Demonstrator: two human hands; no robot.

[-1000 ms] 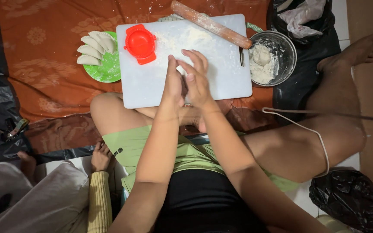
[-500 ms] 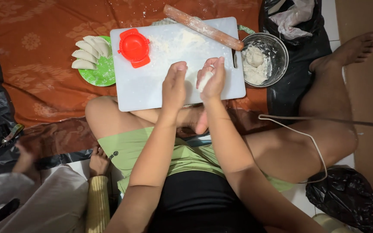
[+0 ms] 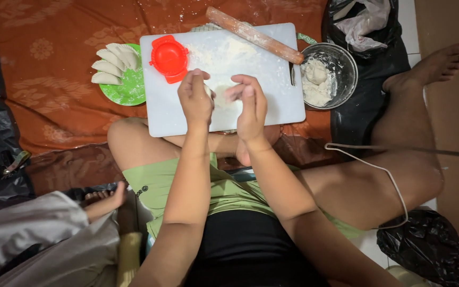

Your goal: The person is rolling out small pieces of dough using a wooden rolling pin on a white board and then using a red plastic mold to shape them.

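Note:
Both my hands hover over a floured white cutting board (image 3: 272,101) that rests on my crossed legs. My left hand (image 3: 195,98) and my right hand (image 3: 249,103) hold a small pale piece of dough (image 3: 220,99) between their fingertips, pinching it from either side. A red round dumpling press (image 3: 170,57) lies on the board's far left corner, just beyond my left hand. A wooden rolling pin (image 3: 253,34) lies slanted along the board's far edge.
A green plate (image 3: 128,90) with several folded dumplings (image 3: 111,65) sits left of the board on an orange cloth (image 3: 54,79). A metal bowl (image 3: 346,64) holding dough stands to the right. Black plastic bags (image 3: 426,250) lie around. Another person's hand (image 3: 104,201) and grey sleeve are at lower left.
My hands were pressed palm to palm over the board. They have since parted, and now the dough is held between the fingertips. The view has shifted slightly.

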